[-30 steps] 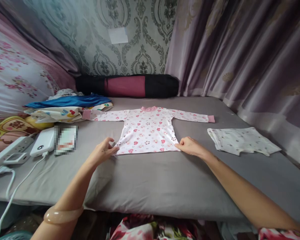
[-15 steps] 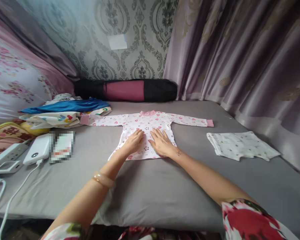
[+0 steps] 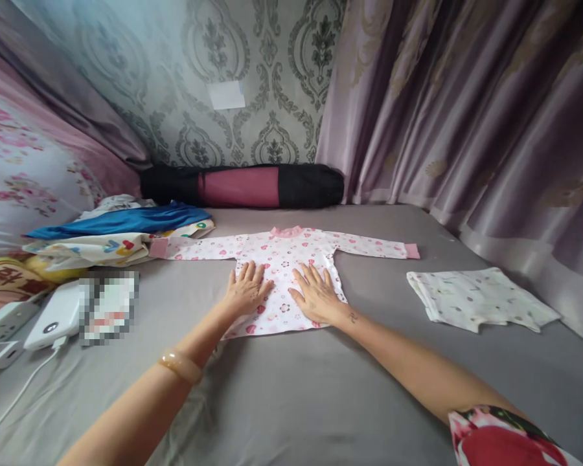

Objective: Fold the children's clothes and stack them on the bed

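Note:
A small white long-sleeved shirt [image 3: 284, 249] with pink hearts and pink cuffs lies spread flat on the grey bed sheet [image 3: 320, 388], sleeves stretched out to both sides. My left hand [image 3: 246, 292] rests flat on the shirt's left half, fingers spread and open. On the right half my right hand [image 3: 315, 296] lies flat too, fingers apart. A pale bangle sits on my left forearm. Neither hand holds anything.
A folded white printed garment [image 3: 476, 299] lies to the right. At the left are a pile of clothes with a blue piece [image 3: 121, 223], a white power bank [image 3: 56, 316] with cable and a power strip [image 3: 2, 323]. A black and pink bolster [image 3: 243, 186] lies against the wall; curtains hang at right.
My hands left the shirt's bottom corners and came to its middle, palms flat. Since half a second ago they have slid slightly apart across the fabric. The view has moved closer.

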### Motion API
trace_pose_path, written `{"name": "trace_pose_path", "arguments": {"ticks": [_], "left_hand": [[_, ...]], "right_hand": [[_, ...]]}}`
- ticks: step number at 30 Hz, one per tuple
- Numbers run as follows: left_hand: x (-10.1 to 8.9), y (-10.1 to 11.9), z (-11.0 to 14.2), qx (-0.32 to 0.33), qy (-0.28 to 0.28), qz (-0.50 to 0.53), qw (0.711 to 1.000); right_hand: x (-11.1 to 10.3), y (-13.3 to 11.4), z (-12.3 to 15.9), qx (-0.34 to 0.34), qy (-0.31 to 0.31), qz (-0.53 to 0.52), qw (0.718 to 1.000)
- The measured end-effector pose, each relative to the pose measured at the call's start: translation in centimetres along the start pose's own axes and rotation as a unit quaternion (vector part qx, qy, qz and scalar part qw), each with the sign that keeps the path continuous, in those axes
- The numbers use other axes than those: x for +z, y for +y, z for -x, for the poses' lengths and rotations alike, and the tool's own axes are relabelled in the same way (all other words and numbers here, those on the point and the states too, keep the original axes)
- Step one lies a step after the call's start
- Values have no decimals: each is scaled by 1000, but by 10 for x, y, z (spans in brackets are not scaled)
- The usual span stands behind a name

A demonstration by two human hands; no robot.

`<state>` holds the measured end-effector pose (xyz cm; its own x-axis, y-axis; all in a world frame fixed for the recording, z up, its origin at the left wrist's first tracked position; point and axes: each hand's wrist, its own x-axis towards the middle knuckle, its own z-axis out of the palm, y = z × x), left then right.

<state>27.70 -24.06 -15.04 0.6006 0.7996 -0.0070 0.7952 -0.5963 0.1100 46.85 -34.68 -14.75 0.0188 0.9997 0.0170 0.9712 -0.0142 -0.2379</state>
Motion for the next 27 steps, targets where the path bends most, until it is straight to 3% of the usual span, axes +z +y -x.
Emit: {"name": "trace_pose_path", "arguments": {"ticks": [8,11,14,17,20,24,27], "left_hand": [[-26,20,-37,-22,20,-41,999],[-20,38,-59,8,36,0,999],[-4,57,-84,76,52,64,994],[13,78,-113,132,68,126,981],[23,99,-141,175,85,174,965],[26,122,-166,196,102,212,952],[27,132,-173,181,103,222,953]], "right_hand": [[-28,23,-9,-73,-45,-54,995],[-36,43,-11,-92,-45,-112,988],[-40,71,-11,-65,10,-138,988],[-49,108,-10,1,70,-121,990],[-64,150,-7,125,118,-76,982],[-88,198,1,319,151,-22,935],[-101,222,8,401,161,-2,902]]}}
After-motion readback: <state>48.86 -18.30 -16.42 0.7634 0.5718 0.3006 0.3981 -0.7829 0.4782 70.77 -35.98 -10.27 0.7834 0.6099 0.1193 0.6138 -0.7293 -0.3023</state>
